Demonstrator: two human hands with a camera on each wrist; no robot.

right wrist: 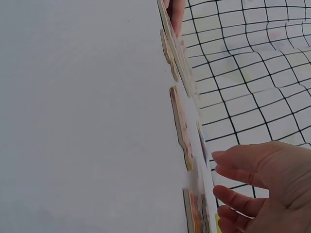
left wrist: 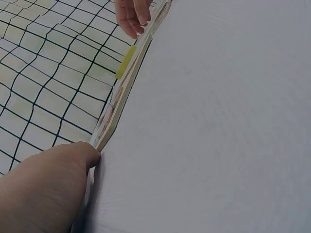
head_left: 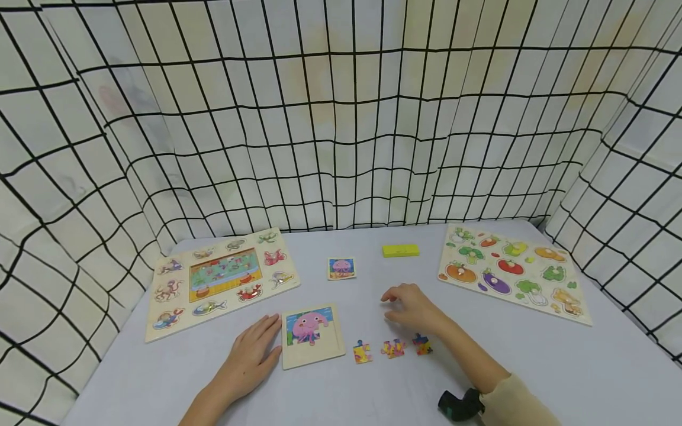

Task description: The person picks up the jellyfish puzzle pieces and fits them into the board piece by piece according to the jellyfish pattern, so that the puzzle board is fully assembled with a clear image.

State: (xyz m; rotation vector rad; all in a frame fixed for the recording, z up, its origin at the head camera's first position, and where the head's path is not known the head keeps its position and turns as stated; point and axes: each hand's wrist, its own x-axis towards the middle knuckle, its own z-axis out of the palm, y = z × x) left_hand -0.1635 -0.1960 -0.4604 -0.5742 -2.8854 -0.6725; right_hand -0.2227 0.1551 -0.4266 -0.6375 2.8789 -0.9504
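Observation:
A small square jigsaw board (head_left: 313,358) lies at the front middle, its pink octopus picture partly filled. My left hand (head_left: 247,356) rests flat on the cloth with fingers extended along the board's left edge. In the left wrist view, its thumb (left wrist: 87,154) is right at the board's side. My right hand (head_left: 412,309) hovers right of the board with loosely bent fingers and nothing between them. Close below it, three loose jigsaw pieces lie in a row: a yellow piece (head_left: 362,353), a pink and yellow piece (head_left: 393,349) and a dark blue and yellow piece (head_left: 422,345).
A sea-animal puzzle board (head_left: 178,322) lies at the left, a vegetable puzzle board (head_left: 578,296) at the right. Between them are a small octopus picture card (head_left: 341,268) and a yellow block (head_left: 401,251). Black-grid netting (head_left: 367,130) rises around the white table.

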